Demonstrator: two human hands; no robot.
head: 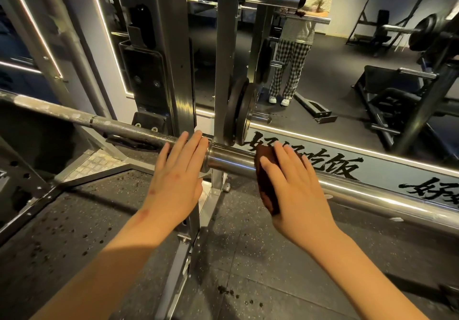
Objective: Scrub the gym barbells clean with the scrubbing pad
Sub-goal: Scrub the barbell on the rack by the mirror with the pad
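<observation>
1. Barbell [139, 134] lies across the rack [224, 71], running left to right past its upright. Resting there likely keeps it at working height and leaves both hands free.
2. Shaft [49, 110], toward the rack's left side: dark knurling with whitish streaks and patches. Looks not yet scrubbed.
3. Left hand [176, 178] lies flat on the shaft just inside the collar, at the upright. Fingers straight and together, gripping nothing. Probably steadies the bar against rolling.
4. Sleeve [231, 162], right of the upright: smooth bright steel, glossy. No grime I can make out.
5. Pad [267, 185], dark brown, is draped over the sleeve near its collar end, touching it.
6. Right hand [295, 188] is spread on top of the pad, fingers straight, pressing rather than clutching; thumb hidden. The flat palm likely spreads pressure round the curve.
</observation>
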